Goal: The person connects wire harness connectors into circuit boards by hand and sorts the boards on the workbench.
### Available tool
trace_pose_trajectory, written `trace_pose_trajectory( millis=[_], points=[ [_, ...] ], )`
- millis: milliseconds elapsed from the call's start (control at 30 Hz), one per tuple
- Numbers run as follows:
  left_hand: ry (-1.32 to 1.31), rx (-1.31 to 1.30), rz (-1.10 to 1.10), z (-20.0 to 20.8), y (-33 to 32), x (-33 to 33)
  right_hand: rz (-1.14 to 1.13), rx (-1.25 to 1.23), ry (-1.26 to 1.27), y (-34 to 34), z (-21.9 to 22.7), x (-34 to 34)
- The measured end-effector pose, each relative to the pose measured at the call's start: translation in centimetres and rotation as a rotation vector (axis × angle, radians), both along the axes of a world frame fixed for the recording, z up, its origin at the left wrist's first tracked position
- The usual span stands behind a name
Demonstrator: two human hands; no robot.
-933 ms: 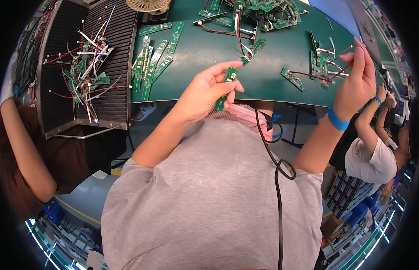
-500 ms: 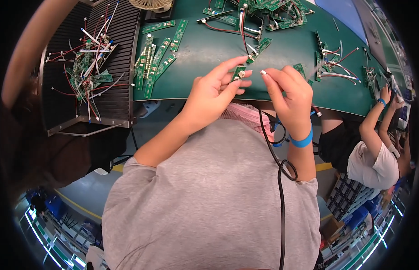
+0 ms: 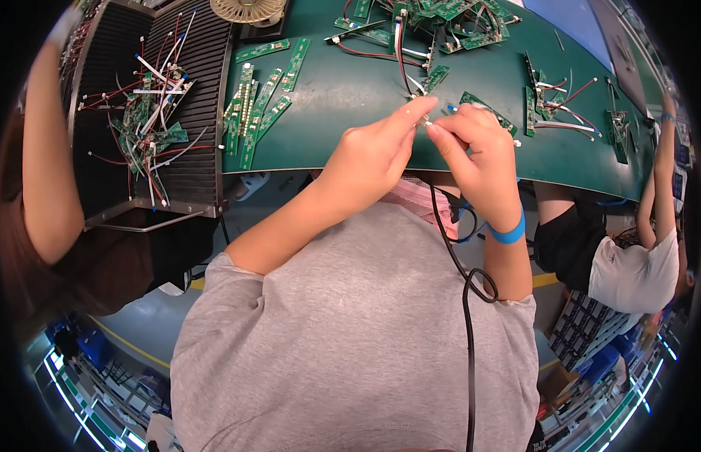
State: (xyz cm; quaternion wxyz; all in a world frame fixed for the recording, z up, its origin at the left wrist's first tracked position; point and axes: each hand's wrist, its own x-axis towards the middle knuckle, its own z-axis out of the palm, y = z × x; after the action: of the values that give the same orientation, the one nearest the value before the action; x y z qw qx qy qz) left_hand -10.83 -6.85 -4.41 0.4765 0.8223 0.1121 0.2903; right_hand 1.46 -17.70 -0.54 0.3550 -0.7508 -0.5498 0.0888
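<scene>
Meeting over the near edge of the bench (image 3: 328,94), the left hand (image 3: 373,154) and right hand (image 3: 480,154) have a small white connector (image 3: 428,123) between their fingertips, left of the right grip, about equally close to both. Right thumb and forefinger pinch it closed; left fingers curl close, their hold hidden, long axis indeterminable. Just beyond the right knuckles, a green circuit board (image 3: 503,120) slants from far-left to near-right.
</scene>
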Motion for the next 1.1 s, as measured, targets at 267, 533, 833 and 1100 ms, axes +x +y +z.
trace_pose_trajectory(
  millis=[267,533,833,1100],
  points=[
    [0.065,0.139,0.009,-0.1,-0.2,0.4,-0.04,0.062,-0.066,0.1,-0.7,-0.2],
    [0.138,0.016,-0.034,1.0,-0.2,0.3,0.058,0.096,0.0,0.4,-0.6,0.4],
    [0.44,0.215,-0.012,-0.7,4.4,1.6,-0.02,0.374,-0.029,-0.7,-0.2,1.1],
    [0.428,0.245,0.072,-1.8,5.9,0.4,-0.452,0.169,-0.055,-5.8,-6.1,-0.2]
  ],
)
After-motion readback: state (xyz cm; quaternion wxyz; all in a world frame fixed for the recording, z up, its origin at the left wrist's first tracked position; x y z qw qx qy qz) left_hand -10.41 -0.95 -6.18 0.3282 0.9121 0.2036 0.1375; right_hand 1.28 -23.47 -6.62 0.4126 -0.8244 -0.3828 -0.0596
